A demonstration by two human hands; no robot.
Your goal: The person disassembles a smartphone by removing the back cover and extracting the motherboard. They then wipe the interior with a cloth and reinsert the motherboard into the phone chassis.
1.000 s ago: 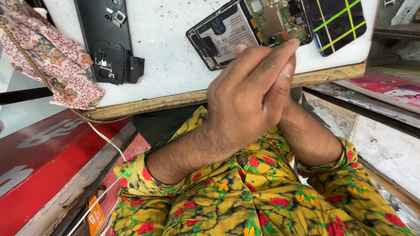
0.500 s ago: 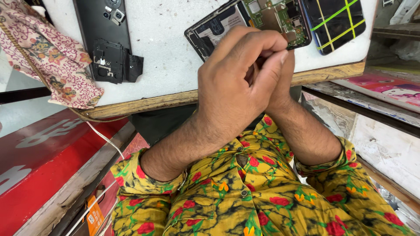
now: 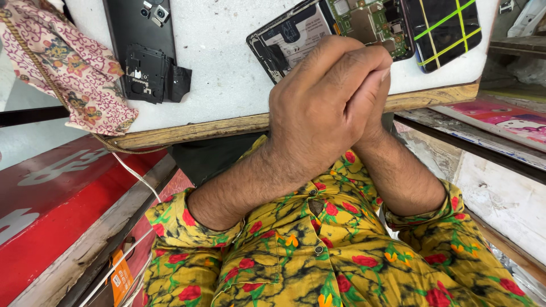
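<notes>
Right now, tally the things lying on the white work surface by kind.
Opened phone, circuit board showing: 1
Black back cover with camera cutouts: 1
Small black inner frame piece: 1
Dark panel with yellow and green stripes: 1
Patterned cloth pouch: 1
Total: 5
</notes>
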